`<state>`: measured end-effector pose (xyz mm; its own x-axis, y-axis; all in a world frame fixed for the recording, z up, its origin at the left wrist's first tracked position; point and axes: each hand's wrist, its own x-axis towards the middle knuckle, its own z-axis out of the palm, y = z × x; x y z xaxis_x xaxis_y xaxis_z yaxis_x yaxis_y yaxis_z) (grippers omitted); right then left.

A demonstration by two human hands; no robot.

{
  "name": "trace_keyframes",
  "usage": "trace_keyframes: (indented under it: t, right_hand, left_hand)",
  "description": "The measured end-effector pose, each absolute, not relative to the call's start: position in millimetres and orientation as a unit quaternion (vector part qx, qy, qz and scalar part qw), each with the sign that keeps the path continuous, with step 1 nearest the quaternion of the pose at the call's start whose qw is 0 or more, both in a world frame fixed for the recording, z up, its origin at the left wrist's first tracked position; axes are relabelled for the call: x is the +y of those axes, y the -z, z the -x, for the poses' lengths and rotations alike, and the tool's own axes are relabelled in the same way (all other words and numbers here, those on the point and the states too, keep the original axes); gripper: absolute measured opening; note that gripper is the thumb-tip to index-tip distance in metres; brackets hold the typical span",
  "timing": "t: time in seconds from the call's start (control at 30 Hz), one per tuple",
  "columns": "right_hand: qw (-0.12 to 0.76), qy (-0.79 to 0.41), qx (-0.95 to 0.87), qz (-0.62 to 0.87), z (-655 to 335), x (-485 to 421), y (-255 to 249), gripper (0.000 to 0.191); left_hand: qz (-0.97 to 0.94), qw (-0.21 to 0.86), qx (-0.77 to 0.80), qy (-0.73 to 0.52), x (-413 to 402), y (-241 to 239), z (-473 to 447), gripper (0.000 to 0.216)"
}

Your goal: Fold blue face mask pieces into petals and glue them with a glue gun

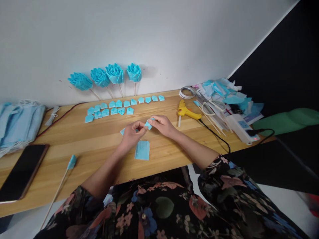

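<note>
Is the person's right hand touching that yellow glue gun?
Apart: the head view shows bare tabletop between the right hand and the yellow glue gun.

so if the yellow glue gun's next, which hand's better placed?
Likely the right hand: the yellow glue gun lies on its side, nearer it than the left hand. It would first have to release the small blue piece it's pinching.

The black top (171, 215) has pink flowers (124, 220), blue flowers (149, 223) and a round green leaf (164, 207). Its sleeves (230, 181) have little flowers too.
</note>
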<state>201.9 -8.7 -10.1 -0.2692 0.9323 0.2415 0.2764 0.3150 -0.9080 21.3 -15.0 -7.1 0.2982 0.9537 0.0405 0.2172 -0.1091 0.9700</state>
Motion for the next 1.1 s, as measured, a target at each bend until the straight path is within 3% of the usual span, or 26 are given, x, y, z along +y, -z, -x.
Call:
trace_keyframes:
  t: [0.27, 0.47, 0.8, 1.1]
  right_hand:
    - [0.479, -0.404, -0.637, 0.448, -209.0, -3.9, 12.3, 0.035]
    - [0.497, -0.416, -0.617, 0.446, -211.7, -2.1, 14.2, 0.042]
    - [0.436, -0.457, -0.644, 0.432, -211.0, -0.7, 17.0, 0.033]
    - [0.468, -0.449, -0.624, 0.437, -213.0, 1.6, 18.9, 0.032]
  left_hand:
    - [-0.630, 0.494, 0.465, -0.378, -14.7, 5.5, -20.5, 0.024]
    - [-0.617, 0.494, 0.467, -0.397, -11.9, 8.5, -18.2, 0.025]
    - [-0.579, 0.502, 0.487, -0.420, -9.8, 8.4, -17.6, 0.032]
    - [-0.554, 0.480, 0.499, -0.462, -8.9, 4.1, -13.6, 0.036]
